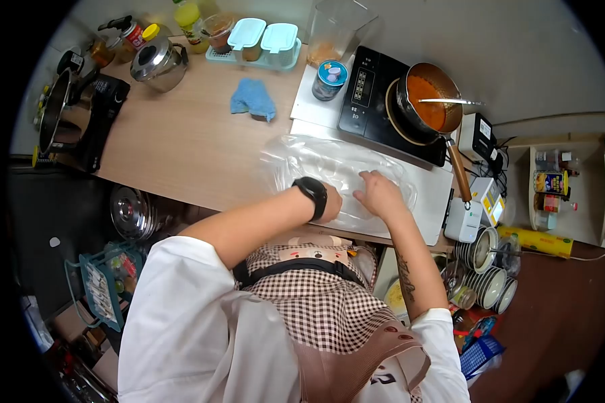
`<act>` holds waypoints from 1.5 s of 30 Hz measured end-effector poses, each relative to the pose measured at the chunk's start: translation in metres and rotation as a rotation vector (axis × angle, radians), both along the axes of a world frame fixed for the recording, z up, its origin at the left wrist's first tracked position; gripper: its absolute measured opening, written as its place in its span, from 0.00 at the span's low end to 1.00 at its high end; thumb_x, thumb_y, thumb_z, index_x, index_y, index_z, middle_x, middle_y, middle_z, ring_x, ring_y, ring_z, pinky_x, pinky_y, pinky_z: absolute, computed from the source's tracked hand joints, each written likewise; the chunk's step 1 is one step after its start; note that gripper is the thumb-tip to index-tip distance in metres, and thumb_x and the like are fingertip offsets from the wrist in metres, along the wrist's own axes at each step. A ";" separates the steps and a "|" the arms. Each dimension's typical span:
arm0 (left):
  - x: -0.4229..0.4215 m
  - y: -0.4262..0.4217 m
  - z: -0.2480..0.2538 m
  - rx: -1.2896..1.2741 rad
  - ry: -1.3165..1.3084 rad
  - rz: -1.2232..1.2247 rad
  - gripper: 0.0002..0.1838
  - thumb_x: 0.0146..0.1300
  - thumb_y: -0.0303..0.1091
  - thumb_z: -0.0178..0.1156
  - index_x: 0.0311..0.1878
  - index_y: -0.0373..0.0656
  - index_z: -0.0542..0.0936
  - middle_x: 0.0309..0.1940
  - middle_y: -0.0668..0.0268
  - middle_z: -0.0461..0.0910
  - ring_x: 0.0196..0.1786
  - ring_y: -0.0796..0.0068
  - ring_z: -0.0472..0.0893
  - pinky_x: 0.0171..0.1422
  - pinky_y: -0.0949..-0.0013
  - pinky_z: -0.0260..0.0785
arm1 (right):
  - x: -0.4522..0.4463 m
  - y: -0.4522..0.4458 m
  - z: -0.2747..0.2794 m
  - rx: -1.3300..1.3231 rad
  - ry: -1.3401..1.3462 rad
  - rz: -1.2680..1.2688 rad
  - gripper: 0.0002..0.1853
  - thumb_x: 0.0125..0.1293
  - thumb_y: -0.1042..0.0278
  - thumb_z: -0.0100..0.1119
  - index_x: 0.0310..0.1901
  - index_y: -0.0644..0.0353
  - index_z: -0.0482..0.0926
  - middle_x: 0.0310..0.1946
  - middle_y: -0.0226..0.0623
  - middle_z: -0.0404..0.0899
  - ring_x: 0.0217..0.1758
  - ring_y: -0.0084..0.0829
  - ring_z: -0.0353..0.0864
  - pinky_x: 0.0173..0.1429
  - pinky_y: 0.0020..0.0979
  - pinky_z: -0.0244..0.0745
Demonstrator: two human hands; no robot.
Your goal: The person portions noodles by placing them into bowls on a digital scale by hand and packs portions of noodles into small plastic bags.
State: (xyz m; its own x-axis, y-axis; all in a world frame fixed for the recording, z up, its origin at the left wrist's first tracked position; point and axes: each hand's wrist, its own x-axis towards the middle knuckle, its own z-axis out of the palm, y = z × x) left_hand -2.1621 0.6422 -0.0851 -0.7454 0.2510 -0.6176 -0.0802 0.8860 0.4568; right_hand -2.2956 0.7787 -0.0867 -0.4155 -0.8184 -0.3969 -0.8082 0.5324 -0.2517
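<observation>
Tan worktop (188, 127), read left to right. Black appliance (107, 94) stood at the left edge, bearing dark-rimmed cookware (50, 117). Lidded steel pot (158, 67) sat near the back left corner. Along the back edge: bottle of yellow-green liquid (189, 23), then two containers with pale blue lids (247, 33) side by side on a matching tray (279, 66). Blue cloth (252, 99) lay crumpled in front of the tray, well apart from both hands.

Clear plastic film (302, 158), wrinkled, was spread near the front edge, its left end over the tan surface and most of it over a white board (437, 191). Left hand (331, 205), black watch (310, 196) at the wrist, was at the film's near side; fingers curled under and largely hidden, so grip could not be told. Right hand (381, 195) reached over the film just beside it; thumb and forefinger slightly apart, other fingers bent; whether film was pinched, could not tell.

Behind the hands stood a blue-topped can (329, 82) and, toward the back edge, a clear container (336, 30). Black hob (363, 101), right of the can, carried a pan (405, 111) of orange-red sauce (425, 91); utensil (444, 101) rested across it, wooden handle (459, 168) pointed toward the front right corner.
</observation>
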 end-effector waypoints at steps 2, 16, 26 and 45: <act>0.006 0.011 0.009 -0.019 0.060 -0.087 0.15 0.63 0.36 0.59 0.44 0.33 0.86 0.44 0.46 0.86 0.49 0.49 0.86 0.55 0.55 0.78 | -0.003 -0.001 -0.003 0.031 0.049 0.019 0.18 0.60 0.62 0.67 0.47 0.64 0.81 0.48 0.51 0.82 0.49 0.52 0.84 0.56 0.45 0.80; 0.025 0.105 0.030 0.688 0.546 -0.256 0.10 0.59 0.25 0.57 0.42 0.35 0.82 0.44 0.48 0.84 0.49 0.53 0.84 0.53 0.55 0.76 | 0.100 0.100 0.101 -0.652 -0.220 -0.552 0.05 0.64 0.73 0.64 0.39 0.63 0.85 0.34 0.43 0.86 0.32 0.39 0.86 0.39 0.32 0.81; 0.043 0.277 -0.020 0.634 0.250 -0.967 0.11 0.62 0.32 0.59 0.47 0.41 0.82 0.42 0.54 0.86 0.46 0.51 0.86 0.49 0.55 0.78 | 0.241 0.269 0.065 -0.752 0.037 -1.284 0.05 0.65 0.75 0.64 0.41 0.63 0.84 0.29 0.40 0.82 0.26 0.31 0.81 0.32 0.28 0.75; 0.105 0.653 -0.001 0.569 -0.048 -1.224 0.17 0.65 0.40 0.62 0.52 0.40 0.80 0.42 0.50 0.83 0.49 0.48 0.84 0.55 0.51 0.76 | 0.268 0.847 0.127 -0.989 0.793 -1.765 0.10 0.76 0.67 0.58 0.47 0.66 0.78 0.31 0.27 0.77 0.31 0.16 0.73 0.36 0.21 0.69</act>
